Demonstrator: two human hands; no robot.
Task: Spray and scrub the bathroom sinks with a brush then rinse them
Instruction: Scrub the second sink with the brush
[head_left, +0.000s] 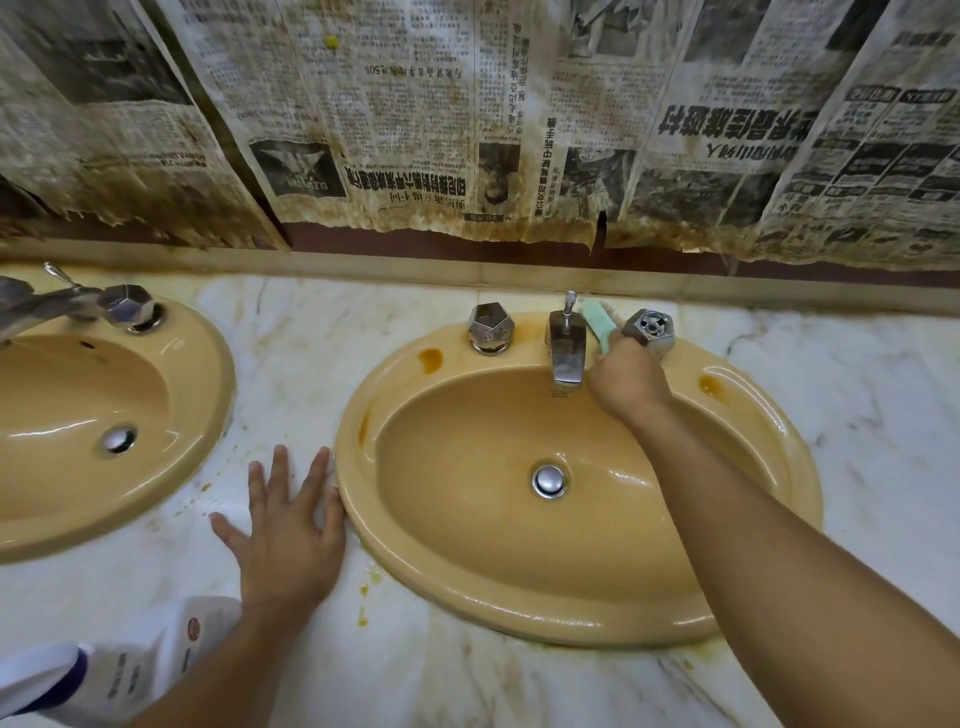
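Two tan oval sinks are set in a marble counter. The right sink (447, 561) is in front of me and the left sink (197, 395) is cut off by the frame's edge. My right hand (628, 384) is closed around a pale green brush (597, 325), whose head sits on the rim between the chrome faucet (566, 353) and the right tap knob (649, 332). My left hand (283, 530) lies flat with fingers spread on the counter, touching the right sink's left rim. A white spray bottle (140, 660) lies on its side at the lower left, partly behind my left forearm.
A second chrome knob (491, 327) stands left of the faucet. Orange-brown stains (431, 359) mark the sink rim on both sides. Both drains have chrome stoppers (549, 480). Stained newspaper (467, 130) covers the wall behind. The left sink has its own faucet and knob (127, 306).
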